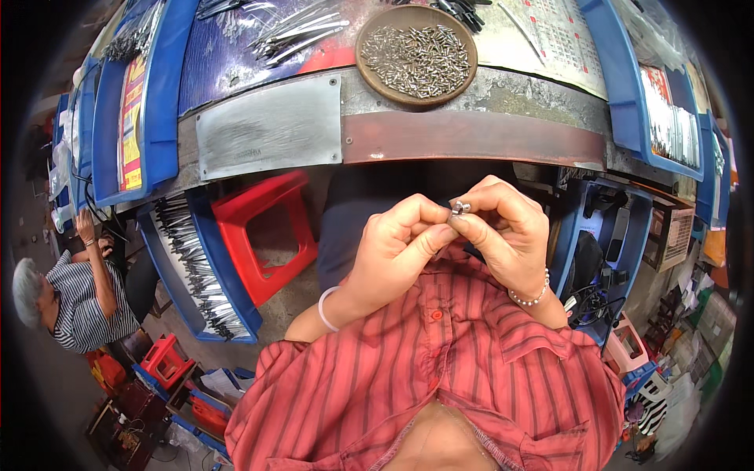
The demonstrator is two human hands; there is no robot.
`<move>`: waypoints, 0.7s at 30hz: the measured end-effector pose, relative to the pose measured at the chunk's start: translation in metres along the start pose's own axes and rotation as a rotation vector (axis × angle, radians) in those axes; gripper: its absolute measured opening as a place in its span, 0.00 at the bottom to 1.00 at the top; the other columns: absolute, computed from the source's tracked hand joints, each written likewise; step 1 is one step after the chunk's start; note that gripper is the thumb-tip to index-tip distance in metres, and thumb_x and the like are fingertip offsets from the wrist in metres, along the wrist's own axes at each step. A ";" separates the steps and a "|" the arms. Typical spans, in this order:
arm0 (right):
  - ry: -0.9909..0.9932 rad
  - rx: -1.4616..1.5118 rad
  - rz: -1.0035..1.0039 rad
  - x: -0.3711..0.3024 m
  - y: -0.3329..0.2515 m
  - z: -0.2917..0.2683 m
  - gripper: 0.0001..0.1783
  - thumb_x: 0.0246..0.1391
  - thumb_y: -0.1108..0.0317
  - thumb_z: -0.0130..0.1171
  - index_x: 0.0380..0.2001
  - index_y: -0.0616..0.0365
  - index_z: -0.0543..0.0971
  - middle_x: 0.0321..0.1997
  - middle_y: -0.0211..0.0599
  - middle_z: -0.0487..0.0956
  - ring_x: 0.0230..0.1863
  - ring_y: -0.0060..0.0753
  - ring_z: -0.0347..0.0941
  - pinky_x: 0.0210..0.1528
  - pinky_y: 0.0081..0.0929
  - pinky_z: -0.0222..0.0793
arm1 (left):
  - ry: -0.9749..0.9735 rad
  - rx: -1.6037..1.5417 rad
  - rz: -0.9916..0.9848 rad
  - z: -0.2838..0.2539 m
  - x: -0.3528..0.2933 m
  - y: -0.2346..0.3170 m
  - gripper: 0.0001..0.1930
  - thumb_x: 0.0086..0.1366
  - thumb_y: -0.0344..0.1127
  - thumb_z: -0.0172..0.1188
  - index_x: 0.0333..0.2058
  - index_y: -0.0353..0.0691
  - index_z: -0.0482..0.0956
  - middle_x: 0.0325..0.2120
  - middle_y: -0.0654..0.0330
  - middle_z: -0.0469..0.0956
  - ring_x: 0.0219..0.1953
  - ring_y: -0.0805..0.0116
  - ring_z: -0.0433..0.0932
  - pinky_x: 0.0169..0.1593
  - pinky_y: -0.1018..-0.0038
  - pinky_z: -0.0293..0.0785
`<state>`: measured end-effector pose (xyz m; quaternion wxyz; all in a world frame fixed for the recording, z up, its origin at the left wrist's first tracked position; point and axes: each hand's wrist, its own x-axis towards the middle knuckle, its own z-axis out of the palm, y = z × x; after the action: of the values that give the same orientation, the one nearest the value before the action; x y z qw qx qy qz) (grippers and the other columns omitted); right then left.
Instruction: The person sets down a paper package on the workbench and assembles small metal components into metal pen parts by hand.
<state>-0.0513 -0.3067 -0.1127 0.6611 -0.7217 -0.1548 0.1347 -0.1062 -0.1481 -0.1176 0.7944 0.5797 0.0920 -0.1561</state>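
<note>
In front of my chest, just off the table's near edge, both hands meet at the fingertips around a small shiny metal part (460, 208). My left hand (397, 247) is closed, its thumb and forefinger pinching at the left side of the part. From the other side, the thumb and fingers of my right hand (509, 224) grip it, and they hide much of it. Beyond the hands, a round brown bowl (364, 69) on the table holds a heap of small silvery metal pins.
Thin metal strips (302, 35) lie left of the bowl. Blue bins (161, 102) flank the table; another blue bin (228, 271) of dark-handled pieces stands left, beside a red stool (271, 275). A blue crate (640, 228) is at right. Another person (90, 302) sits far left.
</note>
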 end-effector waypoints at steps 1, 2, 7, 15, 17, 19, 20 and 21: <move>-0.003 -0.023 -0.025 0.000 0.000 0.000 0.07 0.44 0.74 0.63 0.28 0.64 0.77 0.25 0.37 0.75 0.23 0.25 0.71 0.25 0.19 0.66 | 0.016 -0.049 0.022 0.002 0.000 0.002 0.03 0.63 0.27 0.54 0.32 0.32 0.73 0.25 0.61 0.78 0.30 0.82 0.75 0.32 0.83 0.72; -0.005 -0.023 -0.024 0.000 0.001 0.000 0.07 0.44 0.74 0.63 0.28 0.64 0.77 0.25 0.37 0.75 0.23 0.25 0.71 0.25 0.19 0.66 | 0.032 -0.099 0.044 0.003 0.000 0.003 0.03 0.63 0.27 0.55 0.32 0.33 0.73 0.25 0.61 0.78 0.29 0.82 0.75 0.31 0.84 0.71; 0.005 -0.028 -0.043 -0.002 -0.001 0.000 0.07 0.44 0.74 0.63 0.28 0.64 0.77 0.24 0.37 0.75 0.23 0.26 0.71 0.26 0.20 0.65 | -0.008 0.005 0.036 -0.001 -0.001 0.002 0.03 0.63 0.26 0.55 0.32 0.32 0.72 0.24 0.61 0.79 0.28 0.83 0.74 0.31 0.85 0.69; 0.003 -0.064 -0.115 -0.004 -0.003 0.001 0.07 0.44 0.74 0.63 0.27 0.65 0.77 0.23 0.38 0.75 0.23 0.27 0.70 0.25 0.20 0.65 | -0.051 0.026 0.047 -0.001 -0.005 0.001 0.03 0.63 0.25 0.54 0.32 0.32 0.71 0.23 0.61 0.78 0.28 0.84 0.73 0.31 0.85 0.69; -0.003 -0.079 -0.154 -0.003 -0.006 0.002 0.07 0.44 0.74 0.63 0.27 0.65 0.77 0.23 0.38 0.75 0.23 0.27 0.70 0.25 0.20 0.65 | -0.031 -0.042 0.096 0.000 -0.007 -0.004 0.02 0.63 0.25 0.54 0.32 0.32 0.71 0.22 0.63 0.78 0.27 0.85 0.72 0.30 0.85 0.68; 0.003 -0.061 -0.145 -0.004 -0.007 0.002 0.07 0.44 0.74 0.63 0.27 0.65 0.78 0.24 0.38 0.75 0.23 0.27 0.70 0.25 0.20 0.65 | -0.028 -0.032 0.097 0.001 -0.007 -0.005 0.02 0.63 0.25 0.54 0.32 0.32 0.71 0.22 0.63 0.77 0.26 0.85 0.71 0.29 0.85 0.67; 0.003 -0.060 -0.146 -0.004 -0.006 0.002 0.07 0.44 0.74 0.63 0.27 0.65 0.78 0.24 0.38 0.75 0.23 0.27 0.70 0.25 0.20 0.65 | -0.025 -0.023 0.098 0.001 -0.007 -0.005 0.02 0.63 0.25 0.54 0.32 0.33 0.71 0.21 0.64 0.77 0.25 0.86 0.70 0.29 0.85 0.66; 0.004 -0.064 -0.151 -0.005 -0.005 0.002 0.07 0.44 0.74 0.63 0.27 0.65 0.78 0.24 0.38 0.75 0.23 0.27 0.70 0.25 0.20 0.65 | -0.026 -0.024 0.099 0.002 -0.007 -0.004 0.02 0.63 0.25 0.54 0.32 0.33 0.71 0.21 0.64 0.77 0.25 0.86 0.70 0.29 0.85 0.66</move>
<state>-0.0567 -0.3067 -0.1074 0.6461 -0.7290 -0.2120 0.0779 -0.1143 -0.1499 -0.1179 0.8092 0.5719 0.0549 -0.1228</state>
